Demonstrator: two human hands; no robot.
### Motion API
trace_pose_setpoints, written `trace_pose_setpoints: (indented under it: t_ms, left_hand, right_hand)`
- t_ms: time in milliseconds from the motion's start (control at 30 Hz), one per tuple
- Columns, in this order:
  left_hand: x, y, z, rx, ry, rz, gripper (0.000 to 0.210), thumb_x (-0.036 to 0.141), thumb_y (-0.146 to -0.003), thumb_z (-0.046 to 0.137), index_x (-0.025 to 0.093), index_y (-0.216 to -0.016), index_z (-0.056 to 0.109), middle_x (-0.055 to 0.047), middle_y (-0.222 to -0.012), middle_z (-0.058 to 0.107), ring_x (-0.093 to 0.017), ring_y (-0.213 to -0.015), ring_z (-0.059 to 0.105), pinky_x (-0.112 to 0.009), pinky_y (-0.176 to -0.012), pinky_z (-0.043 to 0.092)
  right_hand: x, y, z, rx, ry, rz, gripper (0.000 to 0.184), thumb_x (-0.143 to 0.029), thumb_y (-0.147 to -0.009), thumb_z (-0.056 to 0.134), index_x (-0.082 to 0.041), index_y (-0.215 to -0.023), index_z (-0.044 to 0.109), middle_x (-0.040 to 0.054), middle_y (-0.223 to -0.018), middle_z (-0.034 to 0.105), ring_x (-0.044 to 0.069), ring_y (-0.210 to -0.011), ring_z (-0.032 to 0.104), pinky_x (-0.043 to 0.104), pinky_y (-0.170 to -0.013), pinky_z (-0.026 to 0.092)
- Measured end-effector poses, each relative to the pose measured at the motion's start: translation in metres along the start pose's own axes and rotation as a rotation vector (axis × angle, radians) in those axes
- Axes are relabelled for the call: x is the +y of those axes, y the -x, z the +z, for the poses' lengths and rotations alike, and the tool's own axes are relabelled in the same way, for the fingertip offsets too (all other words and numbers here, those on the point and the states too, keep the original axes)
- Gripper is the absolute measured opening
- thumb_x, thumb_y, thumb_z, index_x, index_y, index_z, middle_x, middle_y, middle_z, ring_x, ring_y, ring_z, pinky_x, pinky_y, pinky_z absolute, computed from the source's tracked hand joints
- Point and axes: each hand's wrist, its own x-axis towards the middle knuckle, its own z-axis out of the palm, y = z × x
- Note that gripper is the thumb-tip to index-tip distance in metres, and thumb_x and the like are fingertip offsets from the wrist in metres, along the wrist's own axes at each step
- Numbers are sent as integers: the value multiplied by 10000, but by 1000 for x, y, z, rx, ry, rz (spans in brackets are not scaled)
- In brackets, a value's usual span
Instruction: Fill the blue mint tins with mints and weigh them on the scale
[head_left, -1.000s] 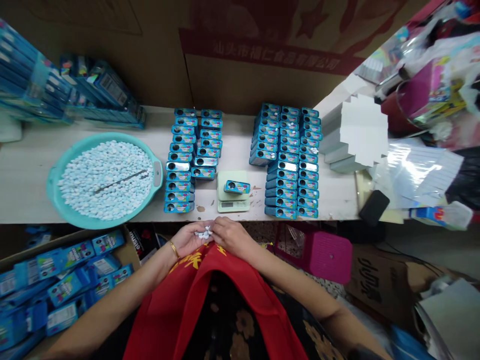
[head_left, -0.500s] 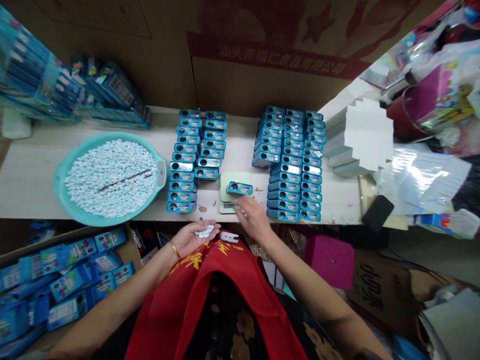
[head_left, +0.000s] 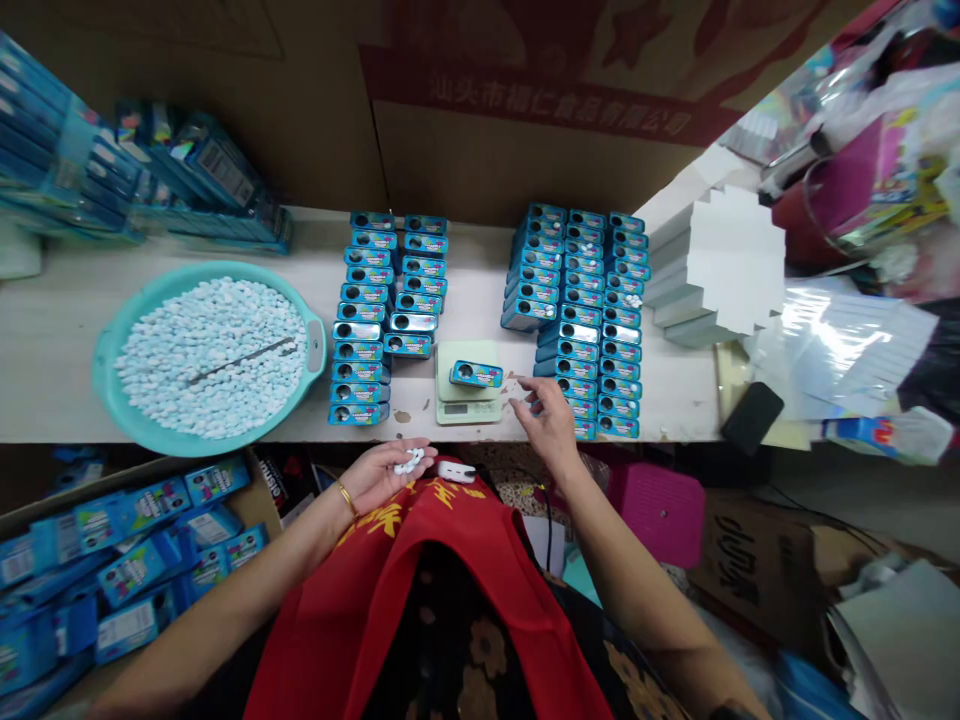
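While the tin [head_left: 484, 375] stretches sideways (dark hole [head_left: 467, 371] leftward), the left hand [head_left: 379, 474] cups candies [head_left: 409, 462] and the right hand [head_left: 549, 420] gapes

From far away, I saw a bright middle and dim edges. Light seemed to come from above and lit the long pale tabletop [head_left: 476, 270]. The tall brown cardboard box [head_left: 450, 160] behind it sat in brown shade, so its red print looked dull. White shine hid some labels on the small blue metal tins [head_left: 356, 350]. The shiny clear plastic sheets [head_left: 855, 340] gave strong glare. Under the tabletop it was nearly black. The small pale blue-white candies [head_left: 187, 330] looked bright. My view stretched near its sides, and the stacked blue paper boxes [head_left: 37, 130] and the messy pile of bags [head_left: 915, 120] looked blurry. The little gray scale screen [head_left: 466, 409] was too small for me to read.
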Motion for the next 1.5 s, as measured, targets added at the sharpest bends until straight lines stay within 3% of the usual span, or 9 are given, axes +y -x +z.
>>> trace_pose_setpoints:
  t_ms: [167,300,500,733,867,1067,1300,1400,1500]
  left_hand:
    - [1,2,0,26,29,-4,326,2,-685,544,42,-1007,583,-184,-1021,618,-200,-887,609,-249,-778,482]
    - [2,4,-1,25,52,0,329,2,-690,533,50,-1012,579,-180,-1032,615,-199,-897,607,-252,-782,483]
    - [1,6,-6,39,70,25,332,1,-684,526,50,-1008,581,-181,-995,629,-198,-858,620,-252,-752,494]
    - [7,15,-6,98,75,68,302,-5,-685,518,64,-966,605,-164,-978,639,-184,-841,624,-238,-739,498]
    - [11,17,-6,132,76,65,302,-10,-688,510,67,-962,610,-158,-968,644,-178,-859,619,-227,-750,494]
    - [15,9,-2,143,79,20,327,-15,-675,516,67,-981,596,-155,-939,650,-178,-834,626,-222,-731,501]
    - [14,5,1,142,57,29,285,-10,-681,523,71,-942,602,-155,-959,644,-175,-823,629,-229,-729,504]
    - [14,7,-3,141,66,30,290,-7,-682,523,70,-951,602,-158,-965,641,-173,-808,631,-231,-723,506]
    - [14,9,-6,131,77,40,294,-5,-685,520,78,-955,602,-149,-956,644,-175,-813,630,-234,-717,508]
  right_hand:
    - [5,-11,5,-50,28,-48,299,-226,-762,503,-202,-1060,505,71,-1023,485,173,-888,495,295,-688,461]
    - [5,-19,16,-91,124,-108,423,-238,-731,548,-205,-1142,455,88,-1129,445,217,-1060,423,365,-863,406]
    - [-2,-31,34,-233,249,-162,399,-214,-772,495,-169,-1165,448,105,-1071,498,233,-994,453,393,-855,401]
    - [-58,-46,92,-304,318,-291,410,-247,-799,485,-165,-1195,423,100,-1064,511,214,-968,450,342,-815,438]
    - [-61,-60,116,-303,314,-301,425,-235,-811,471,-175,-1225,397,88,-1129,497,209,-989,448,330,-816,446]
    - [-49,-59,108,-293,220,-301,395,-216,-804,480,-167,-1192,422,72,-1151,489,181,-1035,447,288,-868,428]
    - [-52,-66,121,-289,200,-268,416,-200,-796,483,-170,-1204,409,86,-1179,469,191,-1042,455,310,-853,435]
    - [-33,-63,111,-234,213,-259,410,-215,-802,482,-180,-1206,420,96,-1187,458,196,-1041,449,325,-855,425]
    - [-3,-60,97,-135,271,-121,311,-200,-823,442,-156,-1125,495,110,-1082,506,199,-1002,460,341,-853,411]
